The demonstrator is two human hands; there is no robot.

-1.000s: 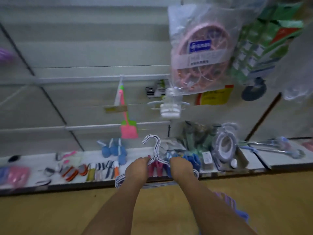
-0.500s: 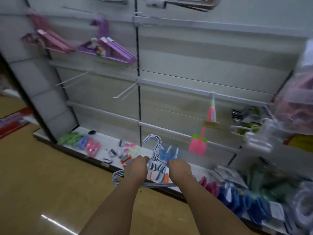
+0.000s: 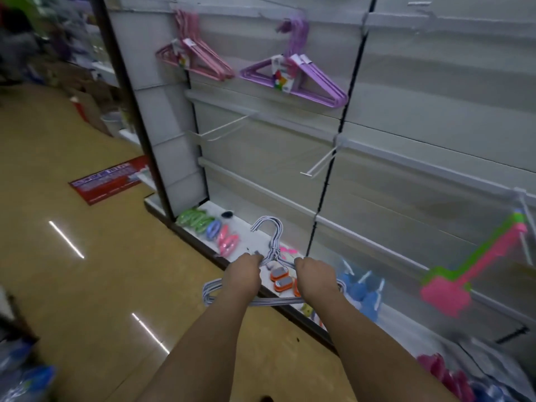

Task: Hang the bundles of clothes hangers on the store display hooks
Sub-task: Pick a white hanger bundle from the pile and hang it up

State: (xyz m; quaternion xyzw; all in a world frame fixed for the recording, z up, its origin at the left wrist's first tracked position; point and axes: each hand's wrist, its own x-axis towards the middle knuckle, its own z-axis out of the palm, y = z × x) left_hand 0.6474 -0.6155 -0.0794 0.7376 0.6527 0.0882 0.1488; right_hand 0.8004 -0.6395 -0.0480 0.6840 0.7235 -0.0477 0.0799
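White slatted display wall [image 3: 435, 91] fills the upper right of the head view; tan glossy floor [image 3: 87, 285] lower left. The wall's base shelf [image 3: 249, 227] runs diagonally and carries small packaged goods, too blurred to name.

Two bundles hang on the top row: pink hanger bundle [image 3: 200, 60] at left, purple hanger bundle [image 3: 301, 78] just right of it, each with a paper label. One row lower, two bare display hooks jut out: left hook [image 3: 229, 126] and right hook [image 3: 322, 162], well apart.

Pink-and-green brush [image 3: 475, 271] hangs at far right. Red mat [image 3: 108, 181] lies on the floor beside the wall's end post.

White wire hanger bundle [image 3: 269, 256]: held low in front of the base shelf, hook ends pointing up, well below both bare hooks. Left hand [image 3: 243, 274] is curled round the bundle's left shoulder; right hand [image 3: 316, 278] is curled round the right shoulder. Both grips closed on the wires, knuckles toward camera.
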